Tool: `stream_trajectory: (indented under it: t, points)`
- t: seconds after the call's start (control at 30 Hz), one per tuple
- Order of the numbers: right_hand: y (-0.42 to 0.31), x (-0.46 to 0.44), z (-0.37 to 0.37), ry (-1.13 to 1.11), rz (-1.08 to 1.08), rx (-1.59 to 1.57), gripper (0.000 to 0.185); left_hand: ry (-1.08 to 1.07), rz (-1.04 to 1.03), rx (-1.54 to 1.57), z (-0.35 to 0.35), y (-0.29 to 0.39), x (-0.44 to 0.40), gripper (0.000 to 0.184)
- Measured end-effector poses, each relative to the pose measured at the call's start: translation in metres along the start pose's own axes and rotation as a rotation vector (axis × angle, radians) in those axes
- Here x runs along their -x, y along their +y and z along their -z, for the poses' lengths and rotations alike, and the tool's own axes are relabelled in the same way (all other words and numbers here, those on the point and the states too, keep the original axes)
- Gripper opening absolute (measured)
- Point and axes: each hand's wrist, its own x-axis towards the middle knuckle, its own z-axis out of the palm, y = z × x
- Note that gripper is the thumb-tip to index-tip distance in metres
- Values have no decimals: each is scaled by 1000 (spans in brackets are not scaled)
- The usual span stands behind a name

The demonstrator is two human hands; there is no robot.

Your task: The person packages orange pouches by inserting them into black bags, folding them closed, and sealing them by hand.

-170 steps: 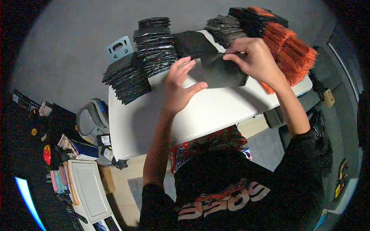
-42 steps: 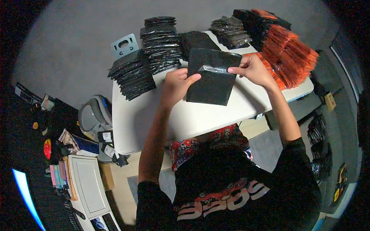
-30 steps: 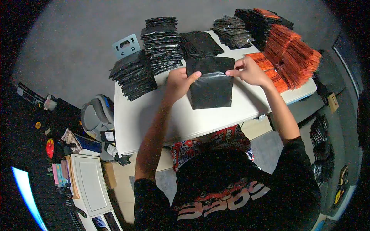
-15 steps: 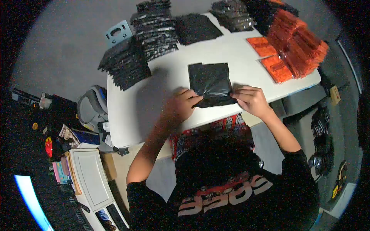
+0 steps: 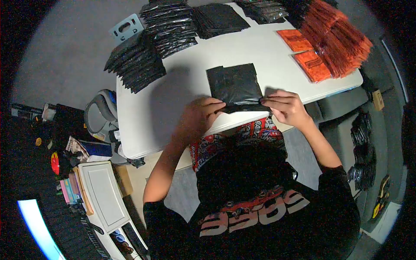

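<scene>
Left hand (image 5: 203, 113) and right hand (image 5: 287, 106) pinch the bag (image 5: 234, 85) between them; orange packs (image 5: 311, 66) lie beyond the right hand.

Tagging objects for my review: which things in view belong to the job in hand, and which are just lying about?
Likely the job:
black packet, left hand and right hand on it;
black stacks;
orange packets;
white table.

Likely lying about:
grey chair;
white cabinet.

2 hands (image 5: 288, 107), 1 black bag (image 5: 234, 82), 1 worktop (image 5: 255, 52)
2 flat orange packets (image 5: 294, 40), 1 orange heap (image 5: 336, 41), 3 black stacks (image 5: 168, 32) on the left half, 1 slotted plate (image 5: 126, 28).
</scene>
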Motion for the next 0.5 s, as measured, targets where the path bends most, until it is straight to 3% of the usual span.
stream_trajectory:
  t: [0.07, 0.13, 0.27, 0.33, 0.5]
  points:
    - [-1, -4, -1, 24, -26, -36, 16, 44, 28, 64, 7, 4, -6, 20]
    - [-4, -6, -1, 34, -293, -184, 9, -133, 330, 34, 21, 16, -15, 19]
    - [-7, -22, -2, 47, -540, -263, 15, -4, 216, -14, 11, -1, -20, 21]
    - [-8, -25, -6, 29, -643, -302, 18, 133, 245, 147, 9, -2, -23, 26]
    - [-9, -28, -18, 80, -762, -290, 20, 60, 287, 192, 5, -9, -30, 39]
